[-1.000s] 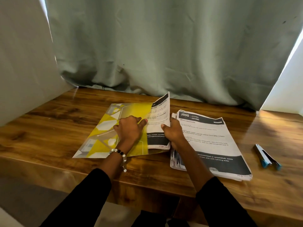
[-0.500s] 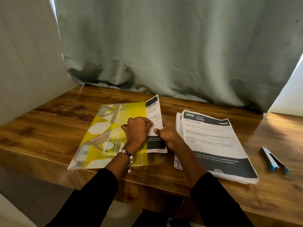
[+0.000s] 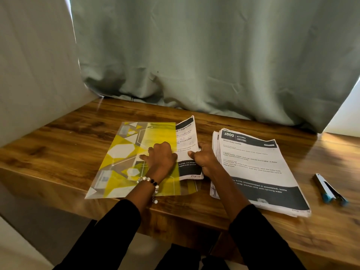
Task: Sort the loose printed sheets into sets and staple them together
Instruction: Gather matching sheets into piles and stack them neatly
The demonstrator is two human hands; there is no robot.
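yellow patterned plastic folder [image 3: 124, 158] flat on the wooden desk [image 3: 243, 227], open edge facing right, so sheets can slide in or out sideways. one set of printed sheets [image 3: 188, 145] half inside that folder, its right part sticking out and curling upward; whether going in or coming out cannot be told from this moment alone.

left hand [image 3: 161, 158] pressed down on the folder cover just beside the sheets, wrist low, beaded bracelet [image 3: 150, 181] at the desk edge, likely pinning the slippery cover in place. fingers bent, tips hidden under the knuckles; no clear clamp on anything, so grip not certain.

right hand [image 3: 202, 158] at the exposed right edge of the sheets, thumb and fingers pinched together on that edge, forearm angled in from the lower right.

main stack of loose printed sheets [image 3: 259, 172] just right of that hand, top page headed "wash baby bottle", edges fanned unevenly. blue-tipped stapler [image 3: 328, 190] further right, well apart from both hands, untouched. green curtain [image 3: 194, 55] behind.
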